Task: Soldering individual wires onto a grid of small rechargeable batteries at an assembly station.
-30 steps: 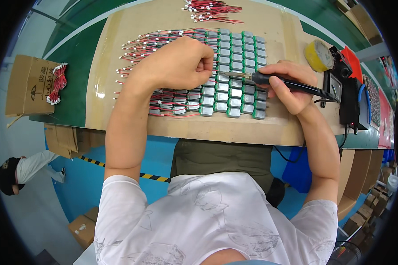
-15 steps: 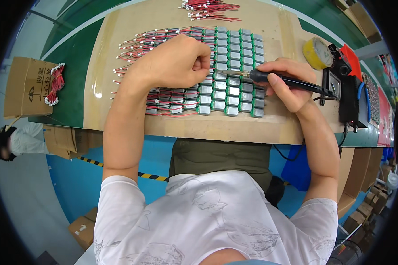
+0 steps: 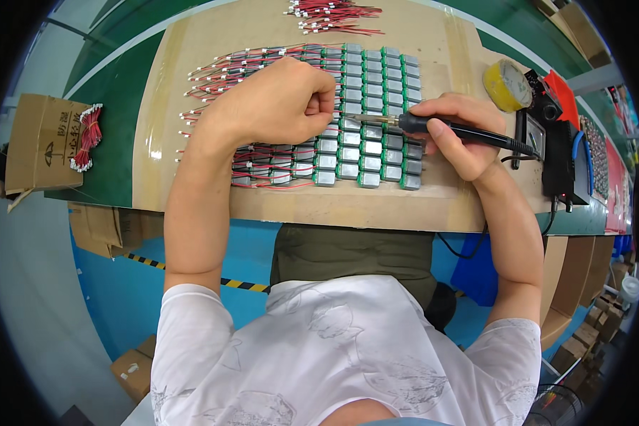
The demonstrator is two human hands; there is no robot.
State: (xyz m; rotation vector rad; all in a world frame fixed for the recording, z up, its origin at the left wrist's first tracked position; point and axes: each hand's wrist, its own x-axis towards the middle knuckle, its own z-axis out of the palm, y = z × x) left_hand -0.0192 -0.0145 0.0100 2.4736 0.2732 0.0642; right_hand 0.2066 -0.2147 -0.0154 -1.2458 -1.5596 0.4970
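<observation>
Rows of small silver-grey battery cells with green circuit boards point(image 3: 370, 148) lie on a cardboard sheet point(image 3: 319, 215). My left hand point(image 3: 277, 103) reaches over the left rows, its thumb and forefinger pinched together on what looks like a thin wire lead; the fingertips mostly cover it. My right hand point(image 3: 477, 157) grips a black soldering iron point(image 3: 415, 123) like a pen. The metal tip points left and ends close to my left fingertips, above a cell. Red and black wires with white connectors point(image 3: 213, 69) extend from the left rows.
A bundle of loose red wires point(image 3: 330, 15) lies at the far edge. Yellow tape point(image 3: 507, 85) and a black soldering station point(image 3: 562, 160) stand at the right, the iron's cord running there. At left, another wire bundle point(image 3: 89, 138) hangs against a cardboard box point(image 3: 41, 145).
The view has shifted very slightly. Both hands and the soldering iron keep nearly the same positions over the cells. At the far left, the person seen earlier is now mostly out of sight.
</observation>
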